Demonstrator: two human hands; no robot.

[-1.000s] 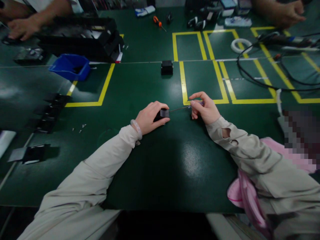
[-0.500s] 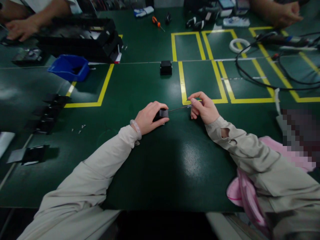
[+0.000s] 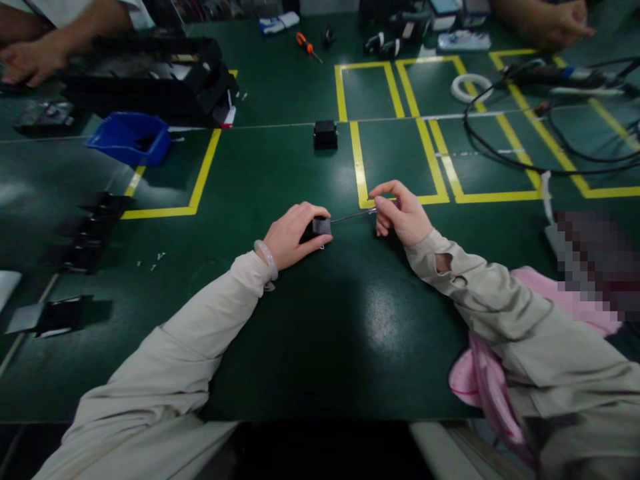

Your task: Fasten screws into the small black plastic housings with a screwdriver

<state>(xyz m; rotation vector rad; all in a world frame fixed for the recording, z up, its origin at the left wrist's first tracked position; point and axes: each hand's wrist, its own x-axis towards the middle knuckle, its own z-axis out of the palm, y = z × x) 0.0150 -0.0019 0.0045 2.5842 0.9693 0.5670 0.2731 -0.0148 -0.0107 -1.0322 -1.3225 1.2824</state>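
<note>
My left hand is wrapped round a small black block-like part and holds it down on the green table. Between the fingers of my right hand is a screwdriver, its handle mostly hidden by the hand. The thin shaft points left, and its tip meets the right side of the black part. Farther back on the table stands a similar black part.
Small screws lie to the left, near a row of black parts. A blue bin stands before stacked black trays. An orange screwdriver, white tape roll and black cable lie farther back. Two other people's hands show behind.
The whole view has shifted slightly, so everything sits a little farther left. Both hands keep the same hold, and the screwdriver stays against the black part.
</note>
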